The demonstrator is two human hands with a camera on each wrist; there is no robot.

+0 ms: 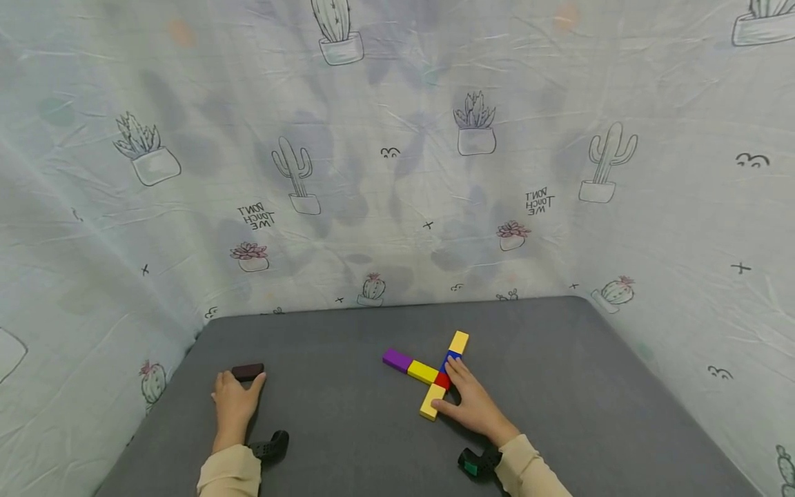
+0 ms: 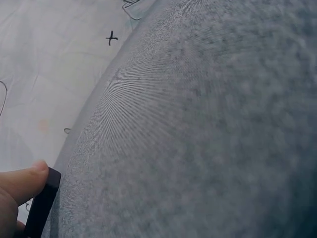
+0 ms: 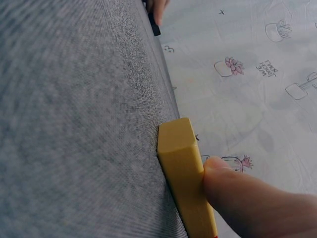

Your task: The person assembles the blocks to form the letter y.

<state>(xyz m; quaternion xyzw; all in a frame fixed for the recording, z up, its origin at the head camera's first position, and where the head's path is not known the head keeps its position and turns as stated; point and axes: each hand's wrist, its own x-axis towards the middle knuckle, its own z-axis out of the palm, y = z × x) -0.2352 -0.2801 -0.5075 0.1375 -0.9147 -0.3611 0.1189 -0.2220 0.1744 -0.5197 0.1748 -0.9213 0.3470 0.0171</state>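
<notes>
At the left of the table, my left hand holds a dark brown block, with the thumb by its right end and the fingers by its left end. The left wrist view shows the thumb against one end of this block. Farther right, my right hand lies over a row of blocks. Its thumb touches the near pale yellow block, and its fingers rest by the blue block. A red block sits between these, partly covered. A yellow block and a purple block branch leftward. Another pale yellow block forms the far end.
The grey table meets a pale cactus-print cloth along its back and sides. Dark wrist devices stick out beside both sleeves, the left one and the right one.
</notes>
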